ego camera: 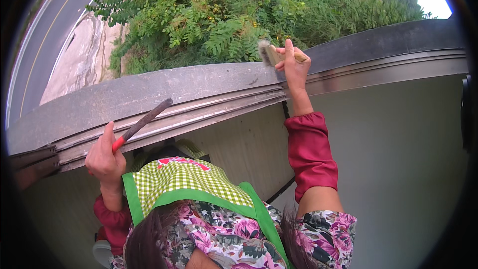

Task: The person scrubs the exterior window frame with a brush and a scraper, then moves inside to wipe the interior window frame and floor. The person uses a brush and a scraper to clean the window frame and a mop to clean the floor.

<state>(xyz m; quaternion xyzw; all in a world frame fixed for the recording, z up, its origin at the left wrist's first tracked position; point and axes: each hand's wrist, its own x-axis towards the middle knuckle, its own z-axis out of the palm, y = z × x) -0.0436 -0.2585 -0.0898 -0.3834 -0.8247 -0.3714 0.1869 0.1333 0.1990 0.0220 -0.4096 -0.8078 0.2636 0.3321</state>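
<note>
My left hand (104, 158), on the left, is closed around the red grip of a dark, rough-surfaced rod-like tool (146, 121). The tool slants up to the right over the window track (224, 101), its blunt tip over the inner side of the grey outer sill (149, 87). Farther out on the right, my right hand (297, 68) grips a flat bristle brush (275, 56) by its wooden handle. Its bristles point left, near the sill's outer edge; whether they touch it, I cannot tell. Dirt marks show along the metal track.
A closed-off pane or panel (381, 119) fills the right side. Beyond the sill are green bushes (209, 18), a pale paved strip (80, 56) and a road (44, 41) far below. A checked apron (186, 179) hangs close to the inner wall (242, 134).
</note>
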